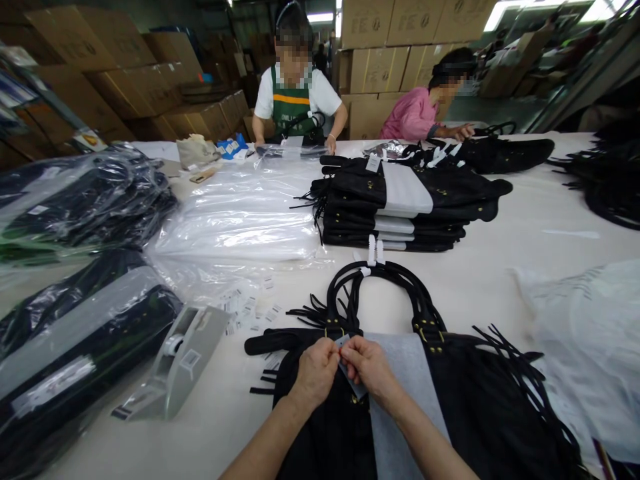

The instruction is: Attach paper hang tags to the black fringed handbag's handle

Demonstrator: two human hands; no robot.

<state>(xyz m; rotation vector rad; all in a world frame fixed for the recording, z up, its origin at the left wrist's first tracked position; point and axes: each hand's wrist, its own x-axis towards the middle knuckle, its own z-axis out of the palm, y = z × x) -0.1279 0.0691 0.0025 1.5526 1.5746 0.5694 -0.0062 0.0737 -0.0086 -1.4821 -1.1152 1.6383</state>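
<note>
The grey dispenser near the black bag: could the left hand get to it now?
Probably yes: nothing tall seems to stand between the left hand and the dispenser, just the bag's edge, though that hand is busy at the grey tag.

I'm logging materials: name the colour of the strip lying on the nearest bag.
The strip is pale grey, best seen in the head view.

Left hand [319, 368] and right hand [367, 365] pinch tag [354, 377] on black bag [480, 407], near edge of table [240, 433]. Grey strip [407, 373] lies across bag, handles [381, 270] up. Dispenser [183, 363] left of bag. Bag stack [400, 200] beyond it, clear sleeves [245, 213] beside stack. Two people at far edge; wrapped bags [80, 347] along left edge.
</note>
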